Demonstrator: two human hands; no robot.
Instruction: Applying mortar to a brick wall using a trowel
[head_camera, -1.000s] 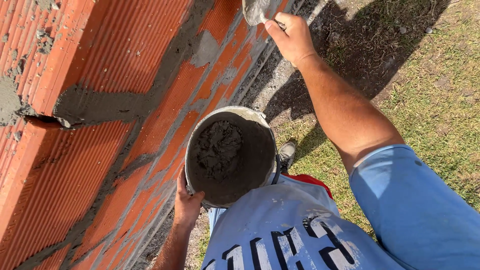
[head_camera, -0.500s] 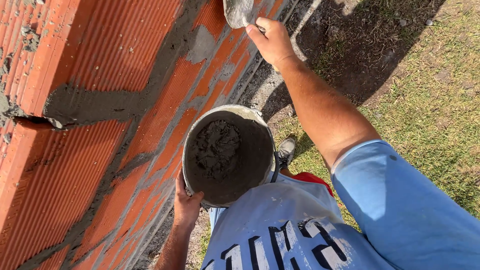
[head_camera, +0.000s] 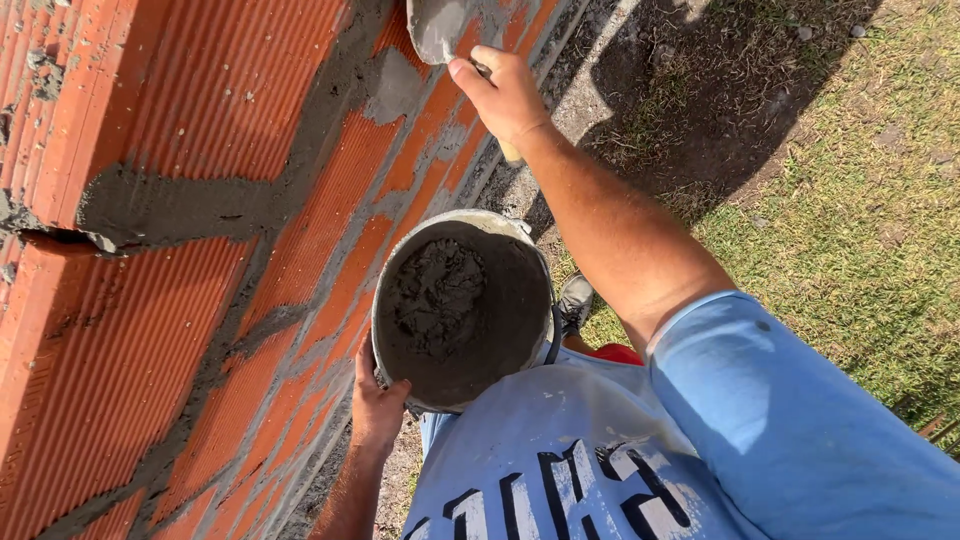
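Observation:
My right hand (head_camera: 505, 95) grips the handle of a trowel (head_camera: 437, 27), whose mortar-smeared blade lies against the red brick wall (head_camera: 180, 200) near the top of the view. My left hand (head_camera: 378, 405) holds a grey bucket (head_camera: 462, 310) by its lower rim, pressed against my body. A lump of dark wet mortar (head_camera: 435, 295) sits inside the bucket. Grey mortar fills the joints (head_camera: 200, 210) between the ribbed bricks, and a fresh patch (head_camera: 395, 85) lies just below the trowel.
A concrete footing strip (head_camera: 590, 90) runs along the base of the wall. Bare dirt and shadow (head_camera: 720, 90) lie beyond it, with dry grass (head_camera: 860, 230) to the right. My shoe (head_camera: 575, 300) shows beside the bucket.
My right hand has carried the trowel leftward along the wall. The bucket and left hand have stayed in place.

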